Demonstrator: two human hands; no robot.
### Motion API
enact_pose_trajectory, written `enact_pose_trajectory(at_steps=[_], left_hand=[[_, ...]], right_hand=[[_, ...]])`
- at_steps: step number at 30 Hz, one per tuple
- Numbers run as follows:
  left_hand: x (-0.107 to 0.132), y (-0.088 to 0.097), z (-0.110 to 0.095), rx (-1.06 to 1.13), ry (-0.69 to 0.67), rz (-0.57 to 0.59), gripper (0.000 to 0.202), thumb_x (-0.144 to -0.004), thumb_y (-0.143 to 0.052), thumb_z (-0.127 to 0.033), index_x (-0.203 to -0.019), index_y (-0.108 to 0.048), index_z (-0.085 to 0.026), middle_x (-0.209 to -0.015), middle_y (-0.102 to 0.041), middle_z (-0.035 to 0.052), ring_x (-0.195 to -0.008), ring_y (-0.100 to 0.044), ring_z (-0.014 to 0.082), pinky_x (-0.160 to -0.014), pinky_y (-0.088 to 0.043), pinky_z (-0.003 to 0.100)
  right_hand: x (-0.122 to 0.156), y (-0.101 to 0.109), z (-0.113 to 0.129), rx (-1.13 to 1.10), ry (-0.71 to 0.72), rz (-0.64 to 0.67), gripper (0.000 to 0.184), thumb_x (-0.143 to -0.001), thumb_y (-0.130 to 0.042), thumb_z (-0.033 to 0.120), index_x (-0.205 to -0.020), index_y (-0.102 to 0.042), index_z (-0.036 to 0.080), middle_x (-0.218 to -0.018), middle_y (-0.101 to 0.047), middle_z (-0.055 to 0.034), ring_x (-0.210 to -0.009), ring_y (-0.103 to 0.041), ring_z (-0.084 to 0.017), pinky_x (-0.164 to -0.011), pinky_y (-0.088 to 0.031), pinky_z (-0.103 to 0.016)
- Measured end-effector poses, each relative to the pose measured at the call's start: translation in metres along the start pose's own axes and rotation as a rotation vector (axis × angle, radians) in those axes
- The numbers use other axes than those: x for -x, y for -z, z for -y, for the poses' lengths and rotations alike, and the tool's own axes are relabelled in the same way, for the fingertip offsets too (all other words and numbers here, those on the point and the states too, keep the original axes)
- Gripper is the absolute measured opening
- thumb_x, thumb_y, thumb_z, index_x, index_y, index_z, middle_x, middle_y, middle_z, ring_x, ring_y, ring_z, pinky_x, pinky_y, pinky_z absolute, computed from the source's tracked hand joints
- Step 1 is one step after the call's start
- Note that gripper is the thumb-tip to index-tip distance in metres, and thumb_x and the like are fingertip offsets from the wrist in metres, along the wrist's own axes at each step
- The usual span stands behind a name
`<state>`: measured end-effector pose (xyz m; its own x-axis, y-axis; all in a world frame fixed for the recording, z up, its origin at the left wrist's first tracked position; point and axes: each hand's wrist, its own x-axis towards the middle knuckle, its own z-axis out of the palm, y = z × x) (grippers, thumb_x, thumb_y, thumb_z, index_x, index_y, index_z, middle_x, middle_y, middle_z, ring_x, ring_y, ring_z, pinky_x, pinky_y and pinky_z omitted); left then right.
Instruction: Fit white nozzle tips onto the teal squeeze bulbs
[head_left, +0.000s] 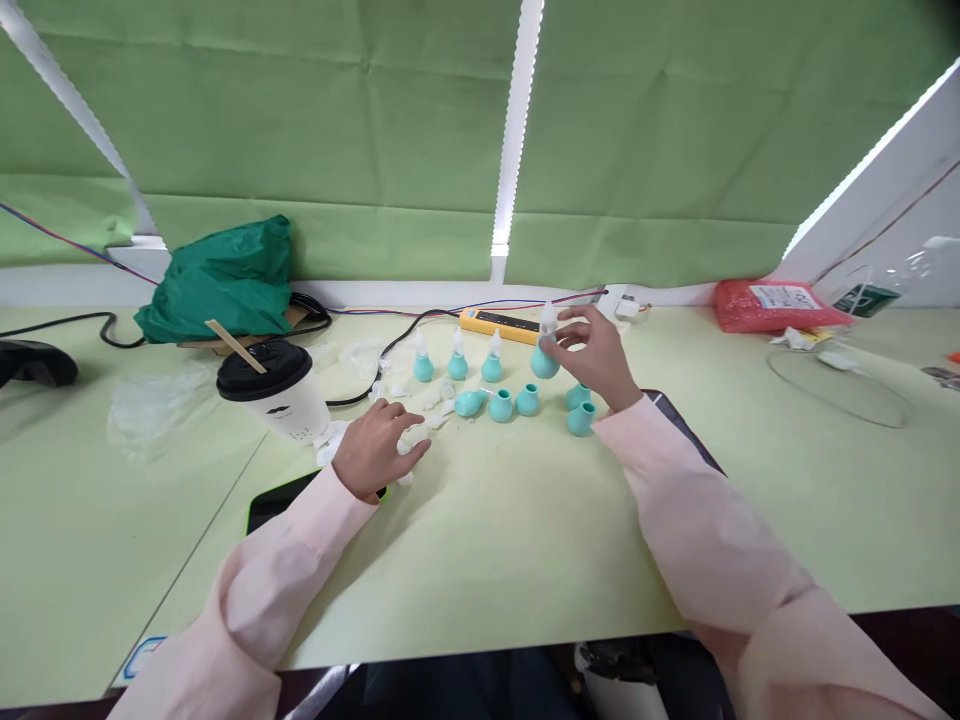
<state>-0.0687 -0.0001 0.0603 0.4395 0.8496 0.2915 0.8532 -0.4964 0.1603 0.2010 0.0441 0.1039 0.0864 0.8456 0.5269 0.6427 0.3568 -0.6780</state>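
R grip (596, 355) clamped on 1 nozzled bulb (545, 362), thumb + fingers pinching approx at the neck. Held bulb: teal round part down, clear nozzle up, long axis near vert., top leaning a touch R. It's at the R end of the back row, just in front of the power strip (501, 326); can't tell if its base touches the worktop (510, 560).

L grip (375, 447): fingers apart, nothing held, over the worktop near clear scraps (435, 418), too many/small to count.

Count, teal pcs: 9 total. Nozzled = 4: the 1 in hand + 3 standing bulbs (457, 366) in a row to its L, nozzles up, axes vert., set apart. Bare bulbs (501, 407) = 5, nearer the person: 4 upright w/ mouths up (2 mid, 2 by R wrist, 1 of those partly hidden), 1 tipped on its side, mouth direction unclear.

Also: 1 lidded cup (289, 405) w/ stick, L; 1 green-edged phone (281, 500) under L forearm; 1 dark flat device (686, 435) by R forearm; 1 green bag (225, 280) back L; 1 red packet (772, 303) back R.
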Motion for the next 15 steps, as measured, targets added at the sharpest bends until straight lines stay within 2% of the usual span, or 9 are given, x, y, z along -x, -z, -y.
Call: enact_pose_trajectory(at_steps=[3,7,10,12,15], left_hand=[[0.000,0.000,0.001,-0.104,0.035,0.129,0.035,-0.071,-0.041,-0.043,-0.090,-0.056,-0.018,-0.082,-0.058,0.0061,-0.081,-0.049,0.0226,-0.056,-0.039,0.029],[0.000,0.006,0.001,-0.109,0.075,0.300,0.029,-0.067,-0.044,-0.045,-0.077,-0.054,-0.020,-0.080,-0.058,0.0023,-0.078,-0.051,0.0202,-0.050,-0.034,0.025],[-0.001,0.008,0.005,-0.075,0.089,0.424,0.033,-0.061,-0.049,-0.047,-0.083,-0.052,-0.022,-0.079,-0.058,0.0002,-0.072,-0.052,0.0180,-0.051,-0.033,0.024],[-0.001,0.008,0.008,-0.058,0.100,0.466,0.036,-0.061,-0.048,-0.046,-0.089,-0.051,-0.023,-0.078,-0.057,0.0002,-0.071,-0.052,0.0175,-0.051,-0.033,0.024],[-0.002,0.005,0.012,-0.073,0.109,0.470,0.031,-0.066,-0.043,-0.041,-0.089,-0.053,-0.021,-0.080,-0.057,0.0023,-0.073,-0.052,0.0182,-0.051,-0.033,0.024]], right_hand=[[-0.014,-0.016,-0.012,0.205,0.023,0.009,0.042,-0.067,-0.050,0.024,-0.107,-0.038,0.020,-0.066,-0.057,0.0004,-0.057,-0.053,-0.015,-0.059,-0.041,-0.029],[-0.018,-0.034,-0.023,0.499,-0.002,0.060,0.036,-0.067,-0.046,0.019,-0.103,-0.038,0.019,-0.075,-0.056,-0.0044,-0.067,-0.052,-0.019,-0.061,-0.038,-0.030],[-0.021,-0.041,-0.030,0.633,-0.090,0.171,0.035,-0.066,-0.046,0.018,-0.100,-0.037,0.016,-0.081,-0.055,-0.0077,-0.074,-0.051,-0.021,-0.059,-0.037,-0.029],[-0.024,-0.044,-0.034,0.661,-0.132,0.229,0.036,-0.064,-0.049,0.018,-0.098,-0.037,0.015,-0.082,-0.054,-0.0091,-0.075,-0.051,-0.022,-0.058,-0.037,-0.028],[-0.027,-0.047,-0.040,0.673,-0.165,0.258,0.038,-0.061,-0.052,0.018,-0.097,-0.039,0.013,-0.083,-0.054,-0.0105,-0.077,-0.051,-0.022,-0.057,-0.037,-0.027]])
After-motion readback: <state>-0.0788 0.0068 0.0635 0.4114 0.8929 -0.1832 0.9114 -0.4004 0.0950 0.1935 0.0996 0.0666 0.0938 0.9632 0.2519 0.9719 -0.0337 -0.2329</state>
